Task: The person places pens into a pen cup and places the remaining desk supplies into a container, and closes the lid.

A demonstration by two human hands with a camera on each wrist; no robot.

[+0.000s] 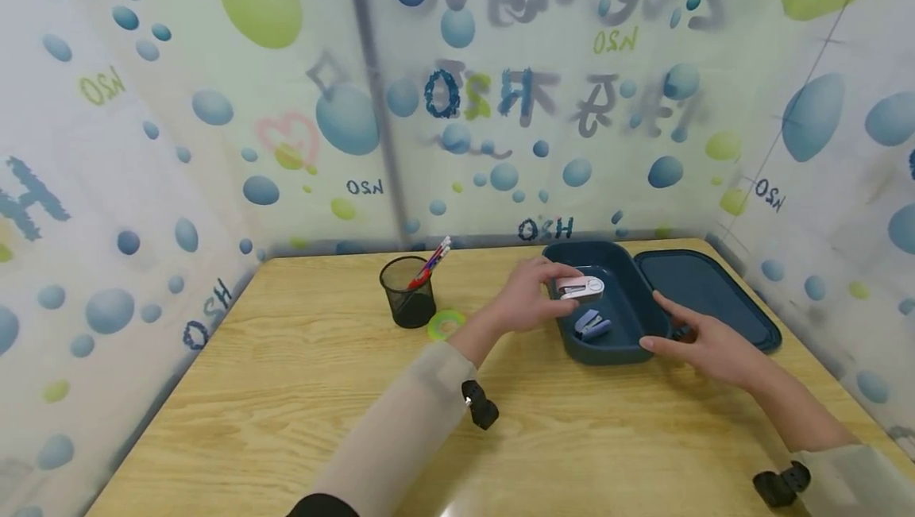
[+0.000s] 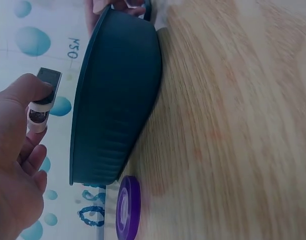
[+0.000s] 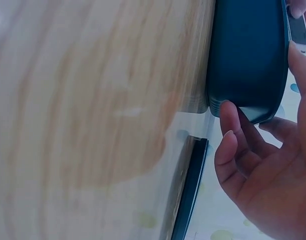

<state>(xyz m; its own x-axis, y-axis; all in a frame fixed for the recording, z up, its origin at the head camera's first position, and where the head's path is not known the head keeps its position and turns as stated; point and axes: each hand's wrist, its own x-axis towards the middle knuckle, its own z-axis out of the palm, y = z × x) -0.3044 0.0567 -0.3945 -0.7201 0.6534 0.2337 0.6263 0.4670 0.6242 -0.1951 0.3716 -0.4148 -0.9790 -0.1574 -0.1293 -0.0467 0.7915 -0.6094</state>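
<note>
My left hand (image 1: 532,295) pinches a small pink and white stapler (image 1: 582,288) between thumb and fingers, above the dark blue box (image 1: 615,355). Inside that box lies a small lavender stapler (image 1: 592,326). From the left wrist view, the held stapler (image 2: 44,95) shows a dark grey underside and stands higher than the box's rim. My right hand (image 1: 704,342) holds the box at its near right corner. In the right wrist view its thumb (image 3: 298,62) is at the rim and the other fingers bend against the outer wall.
A dark blue lid (image 1: 715,295) lies flat to the right of the box. Left of the box stand a black mesh pen holder (image 1: 411,306) with several pens and a yellow-green tape roll (image 1: 445,324). Printed curtains surround the wooden table (image 1: 286,390) at the back and sides.
</note>
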